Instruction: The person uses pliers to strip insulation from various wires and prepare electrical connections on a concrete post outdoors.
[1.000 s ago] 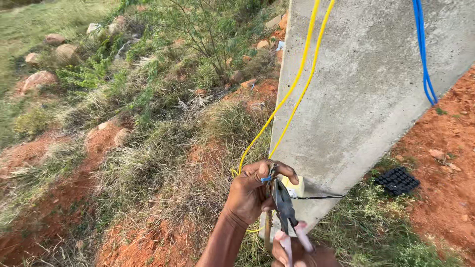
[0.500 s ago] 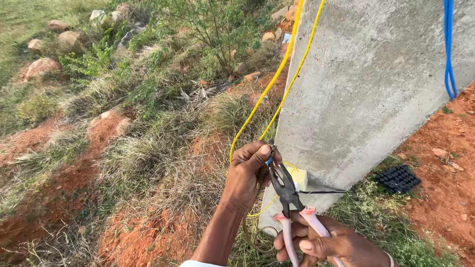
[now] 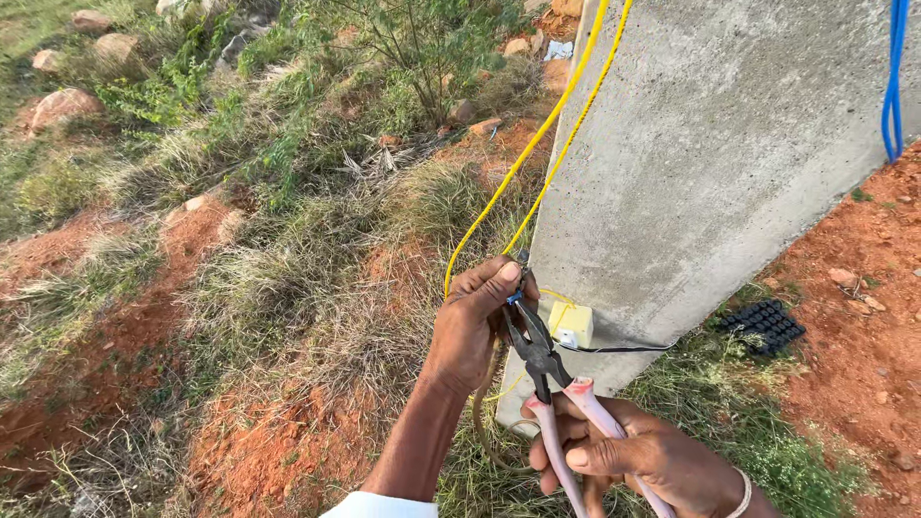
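Observation:
My left hand (image 3: 473,321) is closed around a thin yellow cable (image 3: 537,134) that runs up along the edge of a grey concrete pole (image 3: 710,144). My right hand (image 3: 643,456) grips the pale pink handles of a pair of pliers (image 3: 542,360). The dark jaws of the pliers point up and reach my left hand's fingers, where a small blue piece shows. Just right of the jaws, a small yellow box (image 3: 571,324) sits against the pole, with a black wire (image 3: 624,348) leading off to the right.
A blue cable (image 3: 894,86) hangs down the pole's right side. A black plastic grid piece (image 3: 765,326) lies on the ground near the pole's base. Red soil, dry grass, shrubs and several rocks (image 3: 58,105) cover the slope to the left.
My right hand has come further into view with the pliers. The view has dipped and shifted slightly; my left hand stays on the yellow cable.

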